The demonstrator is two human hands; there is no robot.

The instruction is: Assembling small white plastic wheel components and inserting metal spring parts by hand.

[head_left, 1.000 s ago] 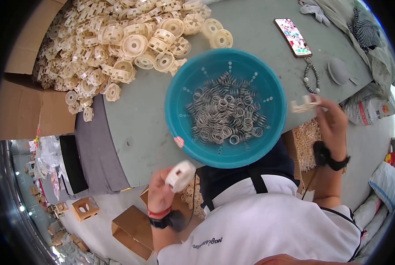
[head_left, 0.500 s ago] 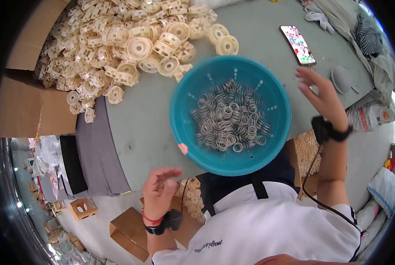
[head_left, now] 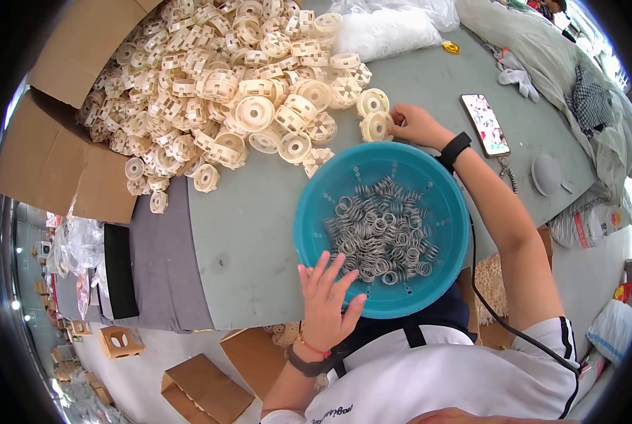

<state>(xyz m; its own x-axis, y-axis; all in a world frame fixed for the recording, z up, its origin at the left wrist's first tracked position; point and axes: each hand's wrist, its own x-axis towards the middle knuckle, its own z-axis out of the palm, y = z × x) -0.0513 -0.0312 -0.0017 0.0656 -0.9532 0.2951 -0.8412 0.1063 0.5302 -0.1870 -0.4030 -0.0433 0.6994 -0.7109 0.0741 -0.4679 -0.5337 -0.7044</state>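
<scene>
A teal plastic basin (head_left: 311,198) stands at the near edge of the table and holds a heap of metal coil springs (head_left: 376,237). My left hand (head_left: 326,300) lies at its near left rim, fingers spread and reaching over the edge. Beyond the far rim, my right hand (head_left: 418,127) has its fingers closed on the edge of a round cream plastic part (head_left: 374,127). My right fingertips are partly hidden behind that part. A similar cream ring (head_left: 373,103) lies touching it on the far side.
A large pile of cream plastic parts (head_left: 254,113) spills from a cardboard box (head_left: 54,162) at the left. A lit phone (head_left: 485,125), a grey oval object (head_left: 545,175) and white gloves (head_left: 519,79) lie to the right. Clear plastic bags (head_left: 386,32) rest at the back.
My right hand has moved from right of the basin to the cream part beyond it and closed on it. My left hand has come up to the basin's rim. The view has shifted.
</scene>
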